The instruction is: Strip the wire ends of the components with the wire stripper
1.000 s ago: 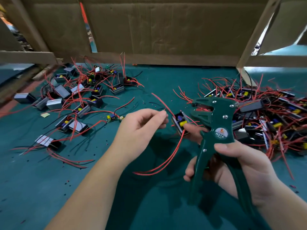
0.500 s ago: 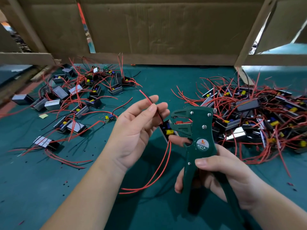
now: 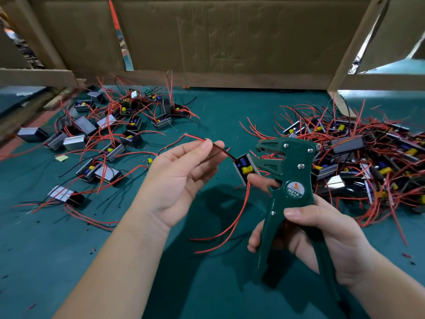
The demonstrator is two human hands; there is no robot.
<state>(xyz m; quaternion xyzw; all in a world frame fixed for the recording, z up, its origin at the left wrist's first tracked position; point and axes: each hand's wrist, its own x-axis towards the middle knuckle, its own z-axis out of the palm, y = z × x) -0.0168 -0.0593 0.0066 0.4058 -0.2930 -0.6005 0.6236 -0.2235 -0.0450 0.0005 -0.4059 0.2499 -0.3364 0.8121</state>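
Hands (image 3: pixel 179 180) (image 3: pixel 322 238): wire (image 3: pixel 221 150) left; stripper (image 3: pixel 290 168), seemingly component (image 3: pixel 245 168), right.

The wire stripper (image 3: pixel 287 180) has a dark green painted body, glossy, with bright metal rivets. The table cover (image 3: pixel 69 261) is teal, matt and cloth-like. The backboard (image 3: pixel 230 35) is brown cardboard, dull and creased. The frame battens (image 3: pixel 353 49) are bare pale wood. The loose components (image 3: pixel 74 142) have grey metal casings, some shiny. The lead wire (image 3: pixel 220 148) has smooth plastic insulation.

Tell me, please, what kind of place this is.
Probably a small electronics assembly workbench: piles of wired components, a green wire stripper in the right hand, and cardboard walls around the table.
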